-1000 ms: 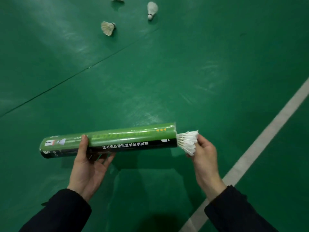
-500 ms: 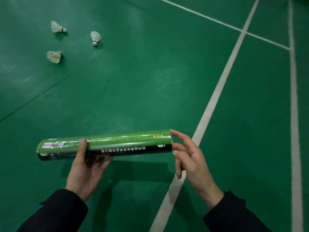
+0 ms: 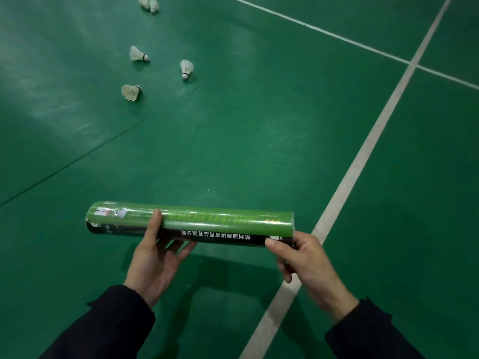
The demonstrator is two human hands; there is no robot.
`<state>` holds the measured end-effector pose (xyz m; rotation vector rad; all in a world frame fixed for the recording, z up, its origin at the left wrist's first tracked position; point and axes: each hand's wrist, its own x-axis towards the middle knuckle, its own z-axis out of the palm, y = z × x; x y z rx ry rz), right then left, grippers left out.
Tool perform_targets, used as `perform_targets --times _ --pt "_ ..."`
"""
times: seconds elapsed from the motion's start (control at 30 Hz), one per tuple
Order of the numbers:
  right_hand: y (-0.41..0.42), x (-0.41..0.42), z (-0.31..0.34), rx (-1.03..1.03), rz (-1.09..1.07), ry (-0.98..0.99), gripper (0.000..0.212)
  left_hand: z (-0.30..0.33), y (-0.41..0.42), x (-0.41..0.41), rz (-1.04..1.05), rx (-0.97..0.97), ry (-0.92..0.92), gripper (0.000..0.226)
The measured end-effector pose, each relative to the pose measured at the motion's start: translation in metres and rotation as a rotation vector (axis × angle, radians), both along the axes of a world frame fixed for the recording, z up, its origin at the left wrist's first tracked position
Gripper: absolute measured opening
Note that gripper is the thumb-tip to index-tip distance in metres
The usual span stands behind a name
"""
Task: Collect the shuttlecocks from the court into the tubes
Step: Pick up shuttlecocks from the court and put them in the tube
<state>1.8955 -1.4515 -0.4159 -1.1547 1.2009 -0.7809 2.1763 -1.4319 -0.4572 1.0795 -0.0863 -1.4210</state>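
I hold a green and black shuttlecock tube level in front of me, its open end to the right. My left hand grips it from below near the middle, thumb over the top. My right hand holds the tube's right end, thumb on its black side. Nothing sticks out of the tube. White shuttlecocks lie on the floor ahead to the left: one nearest, one to its right, one behind, and two more at the top edge.
The green court floor stretches all around. A white line runs diagonally on the right, crossed by another white line far ahead. A thin dark seam crosses the floor on the left.
One second ago my right hand pushed a shuttlecock into the tube's end. That shuttlecock is now out of sight inside, and my right hand has closed on the tube's end. More shuttlecocks came into view.
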Motion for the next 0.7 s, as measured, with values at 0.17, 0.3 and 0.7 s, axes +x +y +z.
perform_targets --times 0.17,0.3,0.7 --pt "-0.003 -0.007 -0.003 0.085 0.013 -0.011 0.024 -0.011 -0.004 -0.005 -0.019 0.026 0.005 0.041" --pt "-0.002 -0.012 -0.009 0.118 0.040 -0.048 0.025 -0.017 -0.005 -0.006 -0.037 0.054 0.010 0.042" --pt "0.002 -0.035 -0.031 0.249 0.017 -0.170 0.037 -0.029 -0.018 0.088 0.280 0.241 -0.214 0.029"
